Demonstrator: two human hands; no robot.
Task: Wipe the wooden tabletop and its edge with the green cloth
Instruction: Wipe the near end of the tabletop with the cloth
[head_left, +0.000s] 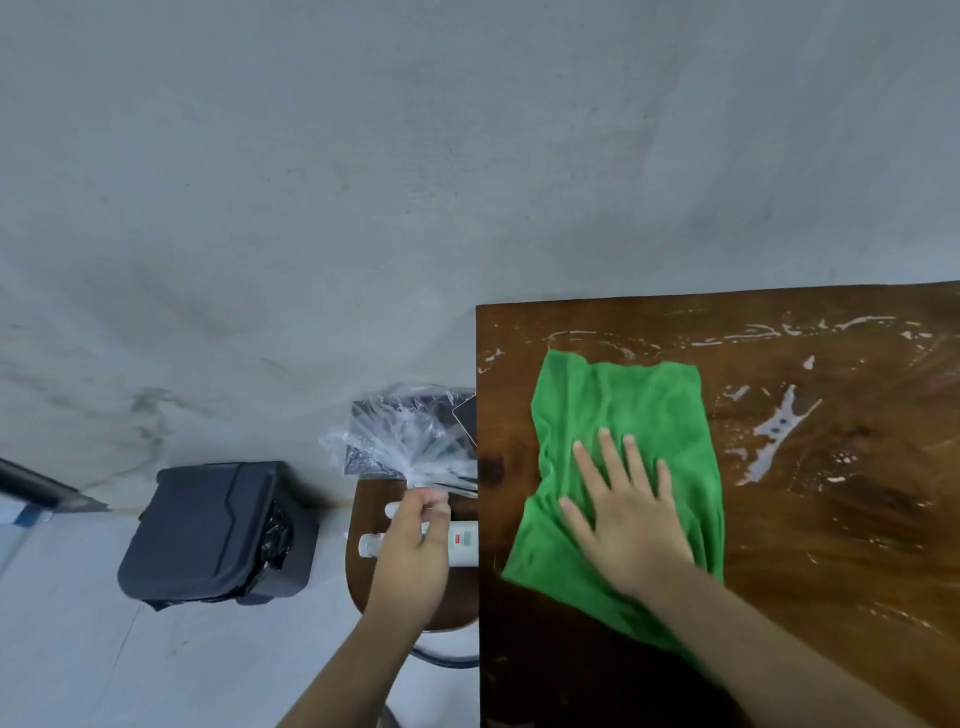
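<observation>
The green cloth (623, 405) lies spread on the left part of the dark wooden tabletop (857, 519), close to its left edge (480, 467). My right hand (628, 519) presses flat on the cloth with fingers spread, not gripping it. White wet streaks (779, 431) mark the wood to the right of the cloth and along the far edge. My left hand (415, 551) is off the table to the left, above a round stool, its fingers curled around a white bottle (393, 510).
The round wooden stool (363, 582) stands against the table's left side, with a second white bottle (462, 543) and a crumpled clear plastic bag (400, 436) over dark items. A black lidded bin (218, 530) sits on the floor further left.
</observation>
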